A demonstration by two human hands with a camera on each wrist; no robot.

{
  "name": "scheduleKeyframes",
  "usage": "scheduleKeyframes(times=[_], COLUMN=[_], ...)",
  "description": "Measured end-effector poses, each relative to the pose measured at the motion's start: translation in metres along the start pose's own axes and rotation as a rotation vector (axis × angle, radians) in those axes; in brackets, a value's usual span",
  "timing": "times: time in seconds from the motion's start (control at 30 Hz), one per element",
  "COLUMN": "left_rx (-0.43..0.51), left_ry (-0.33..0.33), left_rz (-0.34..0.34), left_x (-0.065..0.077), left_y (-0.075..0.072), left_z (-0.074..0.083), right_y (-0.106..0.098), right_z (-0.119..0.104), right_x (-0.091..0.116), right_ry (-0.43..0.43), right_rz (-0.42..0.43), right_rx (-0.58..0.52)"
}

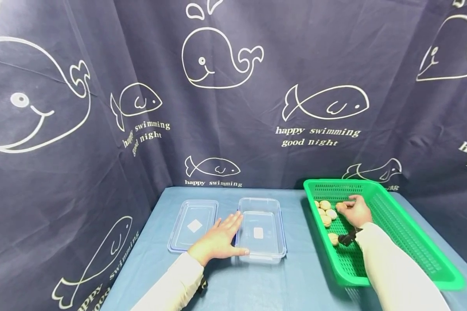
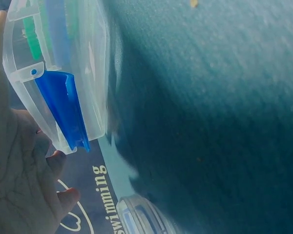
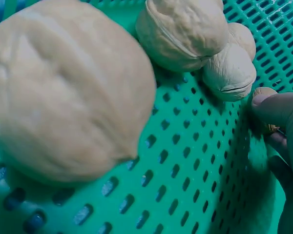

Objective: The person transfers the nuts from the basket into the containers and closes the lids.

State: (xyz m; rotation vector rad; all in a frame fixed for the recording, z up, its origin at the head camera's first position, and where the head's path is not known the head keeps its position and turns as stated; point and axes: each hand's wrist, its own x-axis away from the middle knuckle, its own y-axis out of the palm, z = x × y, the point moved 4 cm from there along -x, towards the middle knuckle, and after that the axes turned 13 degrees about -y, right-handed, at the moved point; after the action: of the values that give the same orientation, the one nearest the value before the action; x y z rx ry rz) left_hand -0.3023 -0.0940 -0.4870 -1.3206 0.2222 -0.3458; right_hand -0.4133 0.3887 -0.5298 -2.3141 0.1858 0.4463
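Observation:
My left hand [image 1: 219,240] rests against the left side of a clear plastic container [image 1: 265,247], its fingers stretched along the rim and the thumb at the near corner. In the left wrist view a blue latch [image 2: 63,109] on the container's side hangs beside the palm. Inside a green basket [image 1: 406,211], my right hand [image 1: 358,213] pinches a walnut [image 1: 340,206] between thumb and fingers; most of that nut is hidden in the right wrist view. Several other walnuts [image 1: 326,221] lie along the basket's left side, one large and close in the right wrist view [image 3: 68,92].
A clear lid [image 1: 183,238] with blue edging and a white label lies flat left of the container. Blue cloth [image 1: 295,280] covers the table. Dark curtains [image 1: 233,116] printed with whales and fish hang behind and at both sides.

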Motion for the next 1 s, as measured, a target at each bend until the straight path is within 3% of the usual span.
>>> scheduleKeyframes(times=[0.3, 0.8, 1.0], left_rx=[0.003, 0.031, 0.024], left_ry=[0.000, 0.003, 0.000], left_rz=[0.000, -0.005, -0.013], left_x=[0.000, -0.001, 0.000], left_y=[0.002, 0.004, 0.004], left_z=[0.000, 0.000, 0.000], right_y=[-0.003, -0.023, -0.029], right_z=[0.004, -0.032, -0.047], right_x=[-0.005, -0.012, -0.013], right_ry=[0.013, -0.111, -0.103], right_rz=[-0.011, -0.074, -0.073], right_rx=[-0.011, 0.009, -0.019])
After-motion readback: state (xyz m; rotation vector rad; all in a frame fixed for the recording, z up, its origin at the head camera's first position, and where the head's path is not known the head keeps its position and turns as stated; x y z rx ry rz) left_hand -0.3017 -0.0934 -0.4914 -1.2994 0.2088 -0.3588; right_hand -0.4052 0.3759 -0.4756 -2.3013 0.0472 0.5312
